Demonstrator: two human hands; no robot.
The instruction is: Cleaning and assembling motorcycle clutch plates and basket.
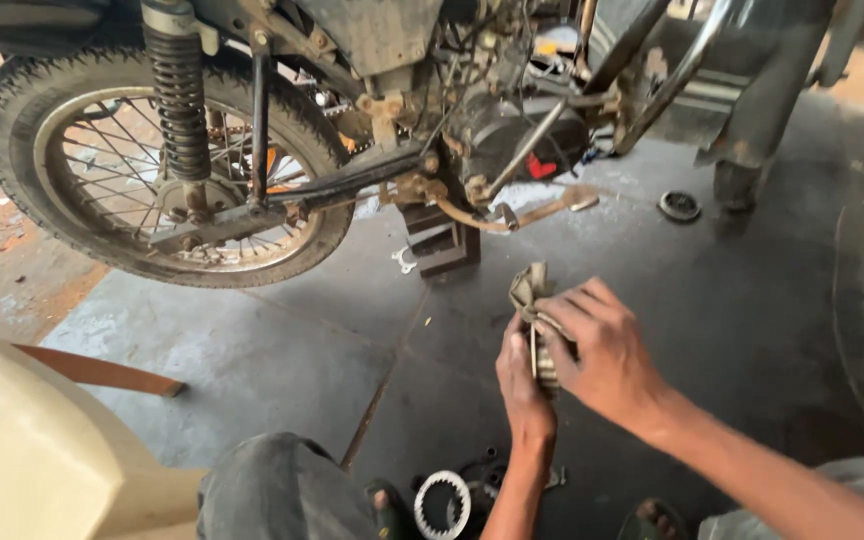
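Note:
Both my hands meet in front of me over the dark floor. My left hand (522, 385) grips the lower part of a dirty, greyish-tan metal part (530, 290) wrapped in a grimy rag. My right hand (597, 350) closes over the same part from the right, fingers curled across it. The part's upper end sticks out above my fingers. Just beyond stands a motorcycle (402, 150) raised on a block, its rear wheel (167, 165) at left and its engine (512, 130) straight ahead.
A toothed metal ring (442, 503) and dark small parts lie on the floor by my feet. A round bearing-like piece (679, 206) sits at the far right. A cream-coloured panel (32, 450) and a wooden strip (102, 370) fill the lower left. My knee (282, 490) is at the bottom.

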